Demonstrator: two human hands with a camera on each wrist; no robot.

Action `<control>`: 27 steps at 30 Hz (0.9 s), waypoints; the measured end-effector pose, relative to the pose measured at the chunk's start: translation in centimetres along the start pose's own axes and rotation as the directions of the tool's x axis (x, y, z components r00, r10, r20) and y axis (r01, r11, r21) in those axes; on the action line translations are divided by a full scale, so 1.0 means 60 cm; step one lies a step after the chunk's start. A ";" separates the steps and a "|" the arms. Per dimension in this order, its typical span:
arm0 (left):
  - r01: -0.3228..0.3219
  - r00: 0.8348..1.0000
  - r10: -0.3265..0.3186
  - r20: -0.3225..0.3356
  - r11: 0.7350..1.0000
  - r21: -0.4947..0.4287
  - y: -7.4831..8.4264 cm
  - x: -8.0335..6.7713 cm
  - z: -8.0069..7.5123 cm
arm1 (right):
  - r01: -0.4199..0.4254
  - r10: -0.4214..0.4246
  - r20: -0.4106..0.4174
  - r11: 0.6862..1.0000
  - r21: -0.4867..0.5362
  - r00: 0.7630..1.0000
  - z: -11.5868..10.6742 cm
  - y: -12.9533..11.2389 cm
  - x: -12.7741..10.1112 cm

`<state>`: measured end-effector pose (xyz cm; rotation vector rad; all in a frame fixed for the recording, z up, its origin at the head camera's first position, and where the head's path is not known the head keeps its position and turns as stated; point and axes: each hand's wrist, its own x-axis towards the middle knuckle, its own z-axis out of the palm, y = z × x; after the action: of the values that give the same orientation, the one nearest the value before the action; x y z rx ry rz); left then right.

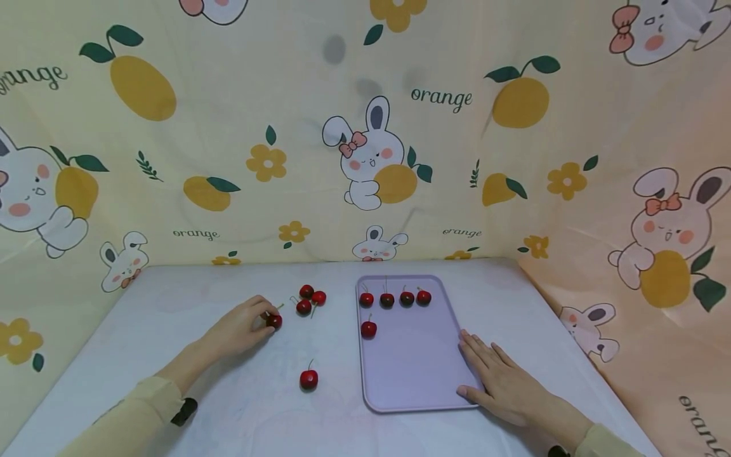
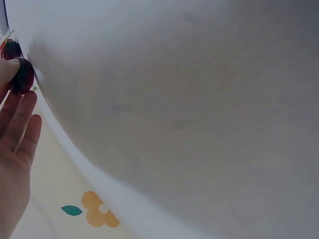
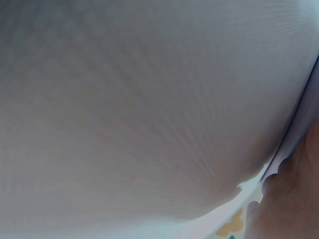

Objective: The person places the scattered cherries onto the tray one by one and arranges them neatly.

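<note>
My left hand [image 1: 242, 327] rests on the white table and pinches a red cherry [image 1: 275, 320] between thumb and fingertips; in the left wrist view the same cherry [image 2: 22, 75] shows at my fingertips. A cluster of three cherries [image 1: 309, 299] lies just beyond it, and a single cherry [image 1: 309, 379] lies nearer me. A lilac tray [image 1: 422, 374] holds several cherries: a row at its far edge [image 1: 395, 298] and one below [image 1: 368, 329]. My right hand [image 1: 495, 376] lies flat on the tray's right rim, fingers straight.
The white table [image 1: 240, 406] is walled in by a cream cloth printed with rabbits and oranges [image 1: 365, 152] at the back and both sides. The right wrist view shows only the table surface and the tray's edge [image 3: 299, 129].
</note>
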<state>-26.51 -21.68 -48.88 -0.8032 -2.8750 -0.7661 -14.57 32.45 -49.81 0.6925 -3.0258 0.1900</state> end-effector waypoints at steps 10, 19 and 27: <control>0.009 0.999 -0.010 -0.034 1.000 -0.012 0.006 -0.008 0.001 | 0.001 -0.001 -0.002 1.000 -0.002 1.000 0.002 0.000 0.000; -0.031 0.992 0.028 -0.120 0.999 -0.024 0.022 -0.004 -0.002 | -0.003 0.003 0.001 1.000 -0.006 1.000 0.000 -0.001 -0.001; -0.122 0.974 0.106 -0.202 0.990 -0.066 0.041 0.007 -0.003 | 0.004 -0.004 -0.010 1.000 -0.023 1.000 -0.001 -0.001 0.000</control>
<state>-25.62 -19.73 -47.54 -0.8399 -2.6142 -0.8948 -14.53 32.40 -49.75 0.6937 -3.0116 0.1582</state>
